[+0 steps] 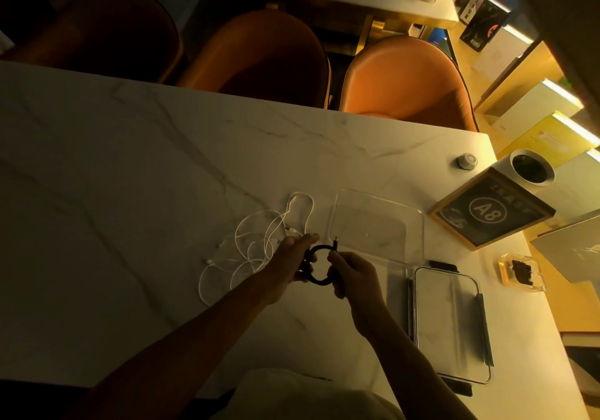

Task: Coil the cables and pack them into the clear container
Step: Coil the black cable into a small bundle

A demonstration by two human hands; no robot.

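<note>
White cables (256,250) lying loose and tangled on desk (130,192): light, floppy, likely to snag. Left hand (289,263) and right hand (350,273) both pinching the coiled black cable (316,281); springy, hold across turns. Clear container (376,224) sitting open just beyond.

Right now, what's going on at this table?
A person holds a coiled black cable in both hands: left hand grips the loop, right hand pinches its end. Loose white cables lie tangled on the marble table. The clear plastic container sits open with nothing visible inside, its latching lid beside it.
</note>
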